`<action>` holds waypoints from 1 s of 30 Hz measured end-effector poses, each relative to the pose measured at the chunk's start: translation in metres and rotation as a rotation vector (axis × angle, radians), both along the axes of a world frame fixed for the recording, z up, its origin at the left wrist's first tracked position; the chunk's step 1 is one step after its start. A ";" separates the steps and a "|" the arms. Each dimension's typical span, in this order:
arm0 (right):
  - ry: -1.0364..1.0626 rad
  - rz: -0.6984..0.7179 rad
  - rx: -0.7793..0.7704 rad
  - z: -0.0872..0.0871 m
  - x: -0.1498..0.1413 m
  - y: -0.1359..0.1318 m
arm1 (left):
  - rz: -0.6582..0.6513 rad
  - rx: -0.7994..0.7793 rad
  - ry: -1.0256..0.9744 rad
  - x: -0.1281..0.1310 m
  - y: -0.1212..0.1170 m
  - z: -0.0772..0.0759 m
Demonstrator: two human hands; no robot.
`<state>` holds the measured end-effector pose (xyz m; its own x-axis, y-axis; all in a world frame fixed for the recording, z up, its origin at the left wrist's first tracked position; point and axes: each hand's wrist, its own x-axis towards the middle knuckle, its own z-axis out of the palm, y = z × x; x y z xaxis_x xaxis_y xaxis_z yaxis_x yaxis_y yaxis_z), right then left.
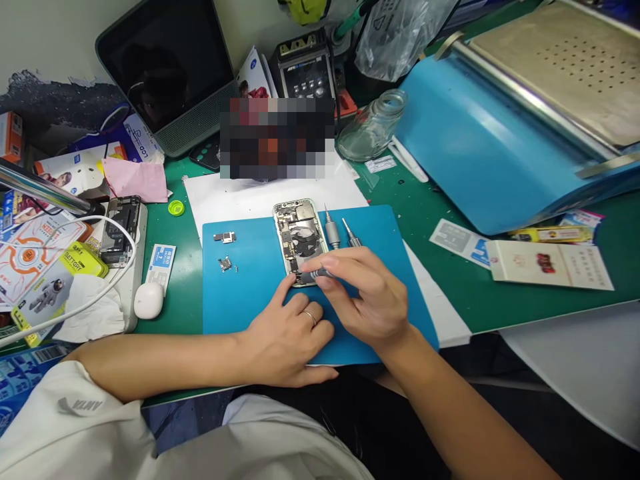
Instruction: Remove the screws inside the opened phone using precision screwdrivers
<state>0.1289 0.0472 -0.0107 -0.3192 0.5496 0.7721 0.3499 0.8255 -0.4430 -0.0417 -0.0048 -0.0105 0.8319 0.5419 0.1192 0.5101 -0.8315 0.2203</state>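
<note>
An opened smartphone [301,235] with bare inner parts lies on a blue mat [250,300]. My left hand [290,333] rests on the mat, its index finger stretched to the phone's lower left corner. The thumb is out and the other fingers are loosely bent, with nothing in them. Between thumb and fingertips, my right hand [370,290] grips a small grey screwdriver [320,273] over the phone's lower end; its tip is hard to make out. Two more screwdrivers [331,231] lie right of the phone. Small metal phone parts [226,264] sit on the mat's left side.
A blue machine [450,133] with a metal plate fills the right back. Behind the mat stand a glass jar [373,127] and a dark-screened monitor [165,67]. Boxes and a white cable [133,260] crowd the left; a white box [550,265] lies right.
</note>
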 end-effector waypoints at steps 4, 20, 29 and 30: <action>-0.017 0.013 0.025 0.000 -0.002 0.001 | -0.007 -0.035 0.023 -0.001 -0.001 -0.002; 0.421 -0.341 -0.031 -0.028 0.001 0.000 | 0.019 0.048 0.045 -0.005 -0.003 -0.005; 0.621 -0.483 -0.327 -0.029 0.002 0.013 | 0.038 0.032 0.108 -0.006 0.001 -0.005; 0.619 -0.492 -0.344 -0.029 0.001 0.014 | 0.043 0.031 0.109 -0.006 0.001 -0.005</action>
<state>0.1304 0.0609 -0.0397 0.4396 0.7503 0.4938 0.2456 0.4284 -0.8696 -0.0476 -0.0034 -0.0154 0.8167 0.5752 0.0469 0.5652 -0.8137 0.1358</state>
